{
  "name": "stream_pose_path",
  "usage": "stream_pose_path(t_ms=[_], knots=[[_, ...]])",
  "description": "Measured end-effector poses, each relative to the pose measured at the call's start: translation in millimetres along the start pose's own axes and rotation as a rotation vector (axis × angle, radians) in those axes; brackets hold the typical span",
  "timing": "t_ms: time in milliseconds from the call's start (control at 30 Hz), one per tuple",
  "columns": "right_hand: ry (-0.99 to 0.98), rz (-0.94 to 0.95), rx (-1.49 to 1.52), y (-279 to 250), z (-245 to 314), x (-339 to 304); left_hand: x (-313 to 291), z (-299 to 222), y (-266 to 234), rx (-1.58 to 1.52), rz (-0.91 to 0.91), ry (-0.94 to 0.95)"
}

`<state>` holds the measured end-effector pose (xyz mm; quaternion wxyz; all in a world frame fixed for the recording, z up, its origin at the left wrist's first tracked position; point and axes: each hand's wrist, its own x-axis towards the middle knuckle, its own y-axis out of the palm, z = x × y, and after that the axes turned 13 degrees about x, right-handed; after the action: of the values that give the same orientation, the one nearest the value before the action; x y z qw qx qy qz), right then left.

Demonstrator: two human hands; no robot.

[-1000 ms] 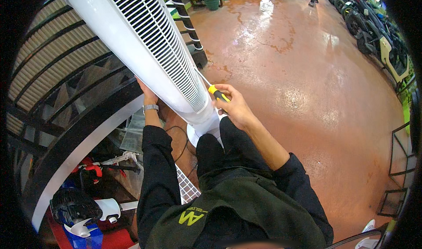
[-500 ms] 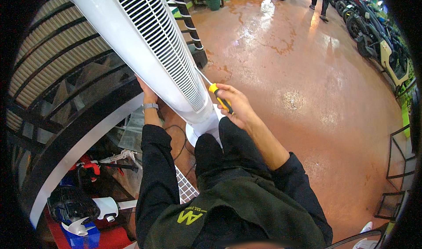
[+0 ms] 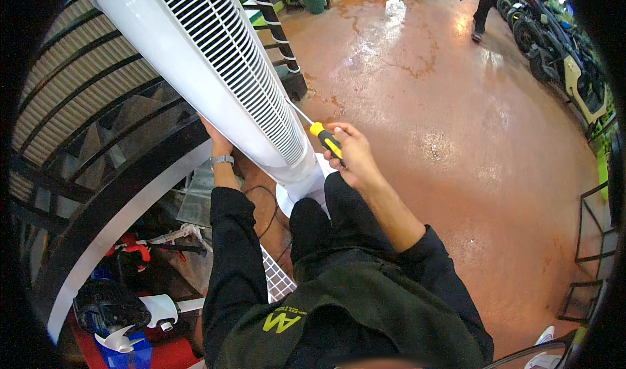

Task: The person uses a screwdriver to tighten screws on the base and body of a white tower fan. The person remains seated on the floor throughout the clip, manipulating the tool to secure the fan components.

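A tall white tower fan leans up and away to the left in front of me, its slatted grille facing right and its white base by my knees. My right hand is closed around the handle of a yellow and black screwdriver. Its thin metal shaft points up and left, with the tip at the grille's right edge; whether it sits in a screw is too small to tell. My left hand grips the fan's left side low down, its fingers partly hidden behind the housing.
A dark curved metal railing runs along the left. Below it lie a black fan motor with a white propeller and a red tool. Motorcycles line the far right. A person stands on the reddish floor; potted plants are at the back.
The fan's top has shifted slightly left. My right hand has turned a little on the screwdriver, its fingers changing position. In the background the person has stepped nearer.
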<state>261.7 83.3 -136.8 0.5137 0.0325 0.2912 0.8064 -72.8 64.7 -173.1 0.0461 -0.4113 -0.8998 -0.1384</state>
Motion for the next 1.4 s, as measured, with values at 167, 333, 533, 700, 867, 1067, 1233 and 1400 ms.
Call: stream_pose_path(t_ms=[167,333,533,700,867,1067,1233,1400], knots=[[-0.43,0.091,-0.285,-15.7,-30.5,6.4,22.2,30.6,-15.0,0.062,-0.012,0.102],[-0.91,0.061,-1.099,-14.0,-20.3,-11.7,38.2,46.8,-45.1,-0.018,0.008,0.06],[-0.675,0.01,-0.777,1.5,-24.9,-4.2,13.1,11.8,-13.4,-0.006,0.058,0.038],[0.147,0.14,0.313,-2.6,-1.9,-6.7,27.8,30.9,-31.4,0.071,0.042,0.087],[-0.999,0.077,-0.898,-13.6,-21.1,-12.1,17.7,10.8,-1.6,-0.086,0.061,-0.052],[-0.72,0.096,-0.98,6.3,-25.5,-9.6,34.9,39.2,-54.9,-0.001,-0.049,-0.032],[-0.098,0.209,0.03,-18.7,-14.3,15.6,5.0,-3.0,10.2,-0.059,-0.066,0.008],[-0.615,0.106,-0.685,-14.3,-30.5,-3.0,6.1,2.6,-0.7,-0.066,-0.033,-0.052]])
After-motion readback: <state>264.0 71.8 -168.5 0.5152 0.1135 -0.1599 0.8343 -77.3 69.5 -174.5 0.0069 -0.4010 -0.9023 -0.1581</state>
